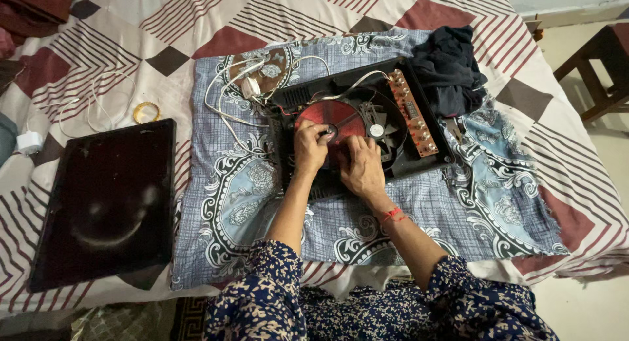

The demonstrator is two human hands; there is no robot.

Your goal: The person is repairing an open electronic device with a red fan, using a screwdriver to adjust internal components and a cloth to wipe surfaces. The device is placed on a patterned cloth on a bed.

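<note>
Our left hand [310,146] pinching at the red coil [331,121], our right hand [362,169] curled on its near edge — grip unclear, coil inside the opened cooktop [400,112] mid-cloth [458,203], glass top [105,203] at the bed's left edge.

A flat black rectangular cooktop housing [357,128] lies opened, face up, on the blue patterned cloth [458,210] near its far edge — inside sits a round red-copper coil disc [331,120], a white centre knob beside it.
</note>
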